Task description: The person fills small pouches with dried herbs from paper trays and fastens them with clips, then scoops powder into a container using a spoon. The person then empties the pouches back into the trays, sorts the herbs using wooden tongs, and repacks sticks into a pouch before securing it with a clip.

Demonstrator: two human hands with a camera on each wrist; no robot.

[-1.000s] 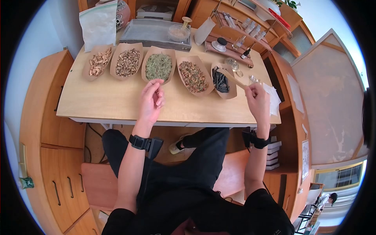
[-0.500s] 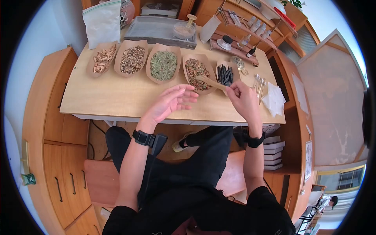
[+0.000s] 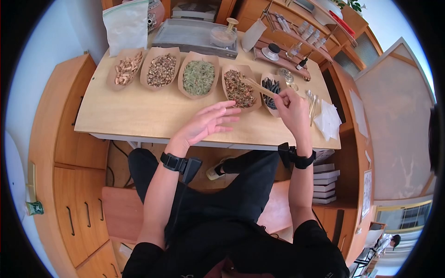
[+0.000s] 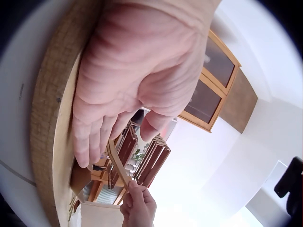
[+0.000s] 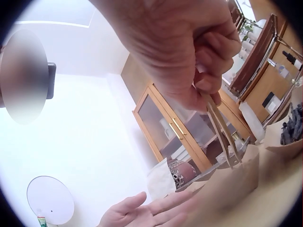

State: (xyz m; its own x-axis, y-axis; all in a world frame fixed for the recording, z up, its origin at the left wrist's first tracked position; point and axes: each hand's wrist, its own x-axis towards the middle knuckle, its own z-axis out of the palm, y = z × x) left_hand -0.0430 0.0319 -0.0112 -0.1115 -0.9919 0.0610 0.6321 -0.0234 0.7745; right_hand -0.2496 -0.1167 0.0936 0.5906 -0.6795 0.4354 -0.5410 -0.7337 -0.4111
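Note:
Wooden tongs (image 3: 260, 87) are pinched at the rear end between the thumb and fingers of my right hand (image 3: 294, 109). Their two slim prongs (image 5: 223, 130) show side by side in the right wrist view, pointing down. In the head view the tips overlap the paper tray (image 3: 252, 105) of mixed reddish-brown dried herbs (image 3: 238, 90). My left hand (image 3: 211, 123) hovers near that tray's front end, fingers spread and straight, palm bare in the left wrist view. Right of it, beneath the tongs, stands a paper tray of dark dried sticks (image 3: 270, 87).
Leftward stand paper trays of green herb (image 3: 198, 78), brown pieces (image 3: 161, 70) and pale slices (image 3: 128, 68). Behind are a grey tray (image 3: 185, 37) and a white bag (image 3: 126, 28). White paper (image 3: 328, 121) and thin tools (image 3: 313, 109) lie right, below a bottle rack (image 3: 296, 34).
My right hand has carried the tongs left from the dark sticks to the reddish-brown herbs. My left hand has moved right from before the green herb, its fingers straightening and spreading.

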